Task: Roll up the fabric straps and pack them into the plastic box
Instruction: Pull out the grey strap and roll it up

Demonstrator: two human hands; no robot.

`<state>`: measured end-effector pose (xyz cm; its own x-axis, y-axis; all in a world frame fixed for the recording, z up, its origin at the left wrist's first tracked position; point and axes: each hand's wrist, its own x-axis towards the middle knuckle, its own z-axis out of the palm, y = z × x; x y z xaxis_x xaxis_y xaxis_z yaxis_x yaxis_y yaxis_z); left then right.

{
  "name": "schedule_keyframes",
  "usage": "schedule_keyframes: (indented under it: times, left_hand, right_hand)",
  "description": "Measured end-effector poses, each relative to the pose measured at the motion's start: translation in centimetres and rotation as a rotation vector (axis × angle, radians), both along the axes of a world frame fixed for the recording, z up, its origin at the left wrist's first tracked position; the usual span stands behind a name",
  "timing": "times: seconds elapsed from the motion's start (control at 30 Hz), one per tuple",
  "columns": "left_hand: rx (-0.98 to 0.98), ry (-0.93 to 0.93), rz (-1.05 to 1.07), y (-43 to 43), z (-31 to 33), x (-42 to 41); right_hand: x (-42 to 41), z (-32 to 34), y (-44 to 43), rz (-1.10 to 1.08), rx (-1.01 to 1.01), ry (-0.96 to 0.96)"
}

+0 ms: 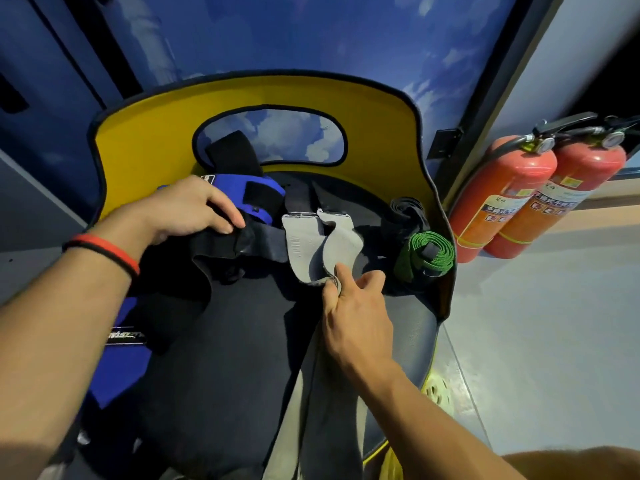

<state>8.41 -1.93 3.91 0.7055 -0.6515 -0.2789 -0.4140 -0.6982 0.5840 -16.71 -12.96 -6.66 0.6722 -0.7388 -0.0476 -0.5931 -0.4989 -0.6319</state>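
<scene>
A grey fabric strap (pixel 322 244) lies folded on the black seat (pixel 225 358) of a yellow-backed chair. My right hand (pixel 356 306) pinches the strap's near end between thumb and forefinger. My left hand (pixel 187 209) rests on a heap of black and blue straps (pixel 249 199) at the seat's left, its fingertips pressing black fabric. A rolled green strap (pixel 429 251) and a rolled black strap (pixel 405 213) sit at the seat's right edge. No plastic box is in view.
The yellow chair back (pixel 145 133) curves round the seat's far side. Two red fire extinguishers (pixel 512 192) stand on the floor at the right against the wall. A grey floor (pixel 540 341) runs along the right.
</scene>
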Motion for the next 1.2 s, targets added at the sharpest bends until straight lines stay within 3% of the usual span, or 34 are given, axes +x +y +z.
schedule_keyframes:
  times: [0.1,0.17,0.43,0.5,0.6,0.7,0.83,0.93,1.03,1.1,1.2]
  left_hand:
    - [-0.242,-0.016,0.352,1.8,1.1,2.8]
    - [-0.324,-0.085,0.474,2.8,1.9,4.6]
    - [-0.175,0.031,0.375,2.5,-2.2,6.4]
    - [0.003,0.001,0.359,2.6,-3.5,6.6]
    - [0.235,-0.213,0.382,3.1,-4.9,6.1]
    - [0.053,-0.524,0.357,2.4,-4.8,4.3]
    - [-0.178,-0.794,0.136,-0.3,-4.0,0.5]
    - [-0.266,-0.612,0.018,-3.5,-3.0,-4.3]
    - [0.009,-0.222,0.023,-6.9,-4.7,-8.4]
    - [0.128,-0.135,0.055,-8.4,-7.2,-9.6]
    - [-0.040,-0.082,0.201,-9.4,-9.9,-9.0]
  right_hand:
    - [0.0,-0.2,-0.4,-0.013,-0.045,0.025]
    - [0.1,-0.3,-0.5,-0.006,-0.073,0.056]
    - [2.4,-0.6,0.3,0.026,-0.187,0.186]
    - [2.8,-0.8,0.4,0.033,-0.220,0.214]
    - [3.4,-0.9,0.4,0.061,-0.236,0.262]
    - [3.5,-0.6,0.5,0.088,-0.243,0.299]
    - [2.6,-0.2,0.9,0.139,-0.245,0.319]
    - [1.6,0.3,0.9,0.165,-0.266,0.350]
    - [0.6,1.0,1.0,0.183,-0.297,0.389]
    - [0.1,1.3,0.9,0.223,-0.325,0.409]
    - [0.4,1.2,-0.1,0.209,-0.275,0.354]
